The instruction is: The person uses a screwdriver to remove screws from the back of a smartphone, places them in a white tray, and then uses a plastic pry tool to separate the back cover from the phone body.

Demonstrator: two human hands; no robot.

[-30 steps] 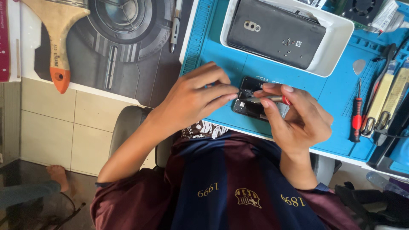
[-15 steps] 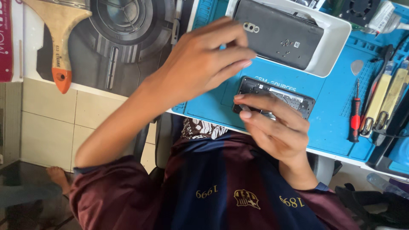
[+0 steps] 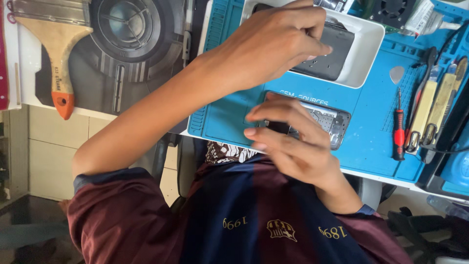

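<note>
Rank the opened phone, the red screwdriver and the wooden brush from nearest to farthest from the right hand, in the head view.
1. opened phone: directly under the right hand, on the blue mat.
2. red screwdriver: to the right, on the same mat.
3. wooden brush: far left, off the mat.

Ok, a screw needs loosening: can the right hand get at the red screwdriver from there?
Probably yes: the right hand rests on the opened phone, and the red screwdriver lies uncovered on the blue mat beside it.

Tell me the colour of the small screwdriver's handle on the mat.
Red, with a black tip end, on the screwdriver; the head view shows it.
</note>
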